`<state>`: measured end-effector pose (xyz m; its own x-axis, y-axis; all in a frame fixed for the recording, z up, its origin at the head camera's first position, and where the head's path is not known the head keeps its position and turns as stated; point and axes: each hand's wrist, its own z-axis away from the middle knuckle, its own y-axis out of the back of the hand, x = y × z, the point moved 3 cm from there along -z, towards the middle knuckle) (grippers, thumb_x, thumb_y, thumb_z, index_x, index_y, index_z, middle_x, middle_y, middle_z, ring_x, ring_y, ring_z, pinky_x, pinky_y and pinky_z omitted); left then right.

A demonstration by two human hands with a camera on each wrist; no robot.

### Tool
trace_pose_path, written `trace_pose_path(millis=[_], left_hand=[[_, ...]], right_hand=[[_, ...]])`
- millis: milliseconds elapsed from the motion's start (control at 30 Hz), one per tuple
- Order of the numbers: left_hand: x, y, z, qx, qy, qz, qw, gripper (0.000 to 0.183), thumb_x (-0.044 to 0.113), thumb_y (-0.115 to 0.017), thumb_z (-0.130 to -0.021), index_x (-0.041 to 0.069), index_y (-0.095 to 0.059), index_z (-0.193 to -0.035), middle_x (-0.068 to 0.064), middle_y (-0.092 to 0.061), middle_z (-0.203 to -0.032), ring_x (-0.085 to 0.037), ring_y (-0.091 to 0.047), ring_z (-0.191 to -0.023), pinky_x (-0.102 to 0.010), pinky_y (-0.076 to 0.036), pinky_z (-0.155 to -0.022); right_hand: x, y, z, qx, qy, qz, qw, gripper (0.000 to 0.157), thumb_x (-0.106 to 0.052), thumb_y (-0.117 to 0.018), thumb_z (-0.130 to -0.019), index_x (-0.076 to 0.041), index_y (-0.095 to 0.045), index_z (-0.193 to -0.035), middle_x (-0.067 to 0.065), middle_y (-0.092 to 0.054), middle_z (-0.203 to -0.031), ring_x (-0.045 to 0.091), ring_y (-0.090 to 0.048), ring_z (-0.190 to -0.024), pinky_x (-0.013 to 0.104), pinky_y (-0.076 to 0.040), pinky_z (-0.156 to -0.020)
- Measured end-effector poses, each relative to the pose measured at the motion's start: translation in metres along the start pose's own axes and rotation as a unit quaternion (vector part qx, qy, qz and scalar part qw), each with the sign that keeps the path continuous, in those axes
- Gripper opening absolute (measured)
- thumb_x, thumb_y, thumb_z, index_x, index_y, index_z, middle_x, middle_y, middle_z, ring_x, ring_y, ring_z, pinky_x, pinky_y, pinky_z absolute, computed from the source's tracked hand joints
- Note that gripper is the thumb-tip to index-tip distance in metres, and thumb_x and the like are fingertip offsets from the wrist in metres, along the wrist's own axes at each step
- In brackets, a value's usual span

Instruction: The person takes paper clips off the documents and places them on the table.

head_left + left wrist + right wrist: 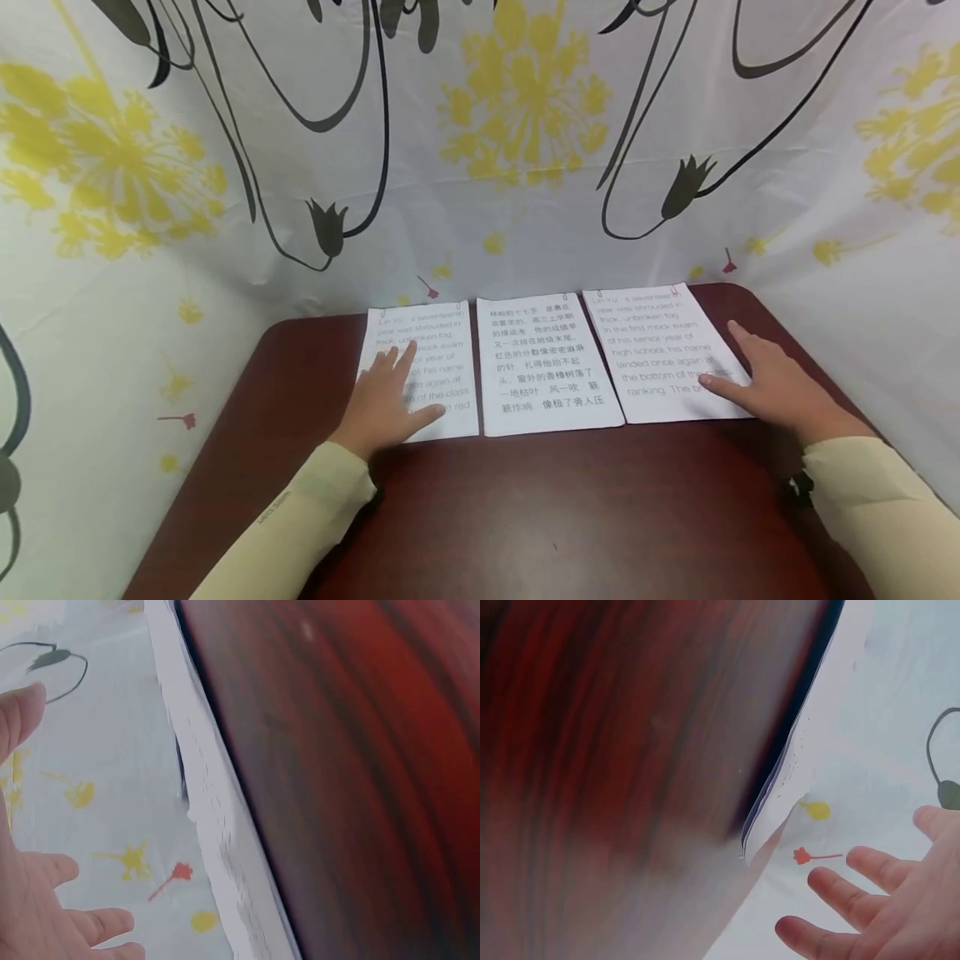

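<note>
Three stacks of printed paper lie side by side on a dark red-brown table. Over the left stack (442, 333), which bears English text, my left hand (388, 398) is held with fingers spread and nothing in its grasp. The middle stack (547, 358) carries Chinese text. My right hand (776, 383) reaches over the right edge of the right stack (652, 350), also English, its fingers spread. In the left wrist view the left hand (45, 900) appears above the paper, apart from it. The right wrist view shows the right hand (900, 900) likewise apart from the sheets.
The table (570, 508) has rounded far corners. A white cloth (517, 225) with yellow and grey flower prints hangs behind and along both sides. Small clips (675, 290) sit at the top edges of the paper stacks.
</note>
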<state>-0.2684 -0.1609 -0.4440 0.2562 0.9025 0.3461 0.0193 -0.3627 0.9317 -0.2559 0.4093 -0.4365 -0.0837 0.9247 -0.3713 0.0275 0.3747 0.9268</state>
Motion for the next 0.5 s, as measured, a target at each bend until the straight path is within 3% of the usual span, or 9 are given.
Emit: trace_pose_path(millis=[500], left_hand=[[0.055,-0.019,-0.017,0.007,-0.027,0.071,0.9971,0.105,0.061,-0.073,-0.089,0.017,-0.022,-0.17,-0.009,-0.035,-0.171,-0.032,-0.032,-0.158,-0.054,-0.03,-0.127]], right_hand=[[0.006,0.002,-0.001,-0.005,-0.022,-0.019,1.0,0.125,-0.061,-0.073,-0.091,0.002,0.004,-0.167,0.042,-0.016,-0.165,0.066,-0.029,-0.143,0.081,-0.03,-0.108]])
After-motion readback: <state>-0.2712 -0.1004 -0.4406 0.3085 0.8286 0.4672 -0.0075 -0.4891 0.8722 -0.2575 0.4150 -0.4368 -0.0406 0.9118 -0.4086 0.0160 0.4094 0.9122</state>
